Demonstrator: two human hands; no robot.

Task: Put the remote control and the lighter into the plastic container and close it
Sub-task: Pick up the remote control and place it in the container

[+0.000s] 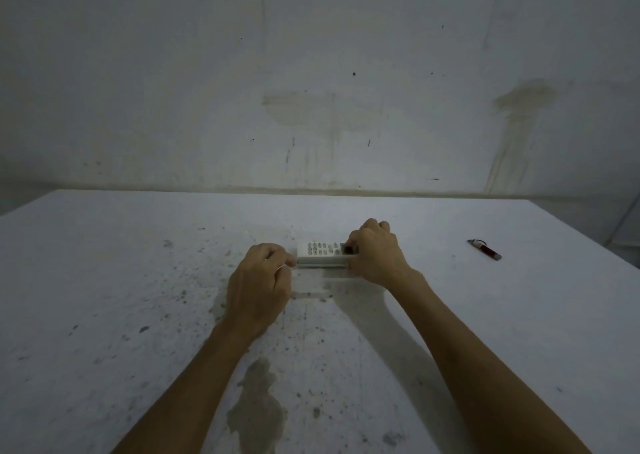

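Observation:
The white remote control lies crosswise at the table's middle, buttons up. My right hand grips its right end and covers it. Under the remote a faint clear outline shows, which looks like the plastic container. The remote sits at its top, and whether it is inside or resting on the rim I cannot tell. My left hand is curled at the left side, its thumb and forefinger pinched where the container's rim meets the remote's left end. The dark red lighter lies alone on the table far to the right.
The white table is speckled and carries a dried stain near the front between my forearms. A stained white wall stands right behind the table's far edge. No lid can be made out.

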